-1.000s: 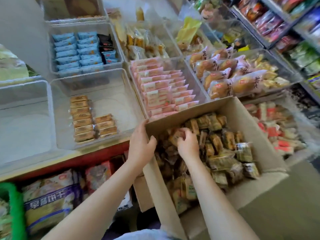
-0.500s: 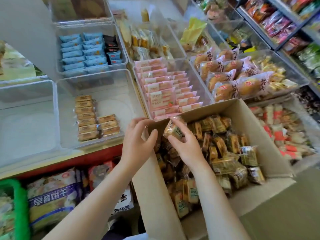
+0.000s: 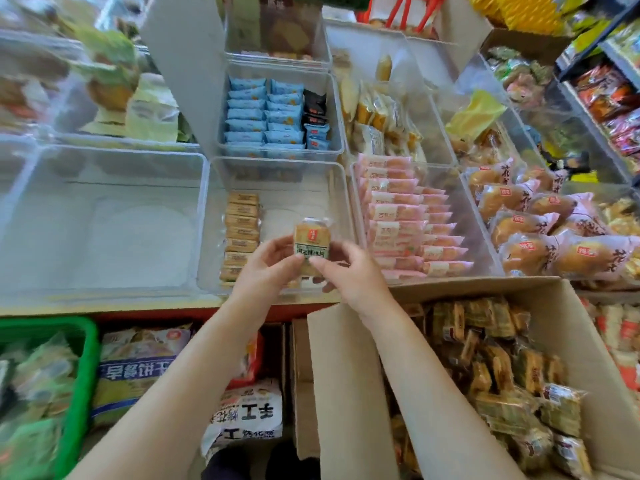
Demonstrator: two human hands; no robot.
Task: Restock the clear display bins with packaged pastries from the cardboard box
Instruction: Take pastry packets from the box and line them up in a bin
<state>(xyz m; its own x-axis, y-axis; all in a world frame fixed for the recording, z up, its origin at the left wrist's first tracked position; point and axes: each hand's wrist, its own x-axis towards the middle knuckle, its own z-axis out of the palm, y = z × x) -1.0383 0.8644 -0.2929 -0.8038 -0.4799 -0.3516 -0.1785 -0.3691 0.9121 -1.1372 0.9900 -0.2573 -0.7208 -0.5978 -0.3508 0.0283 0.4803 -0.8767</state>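
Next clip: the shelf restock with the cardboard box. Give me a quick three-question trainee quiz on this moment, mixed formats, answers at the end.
1. True or false: the packaged pastry is held by both the left hand and the right hand.
2. The pastry is held over which bin? A) the bin of blue packets B) the clear bin with a row of brown pastries along its left side C) the bin of pink packets
3. Fill in: the cardboard box of pastries sits to the person's ____.

Key: 1 true; 2 B; 3 right.
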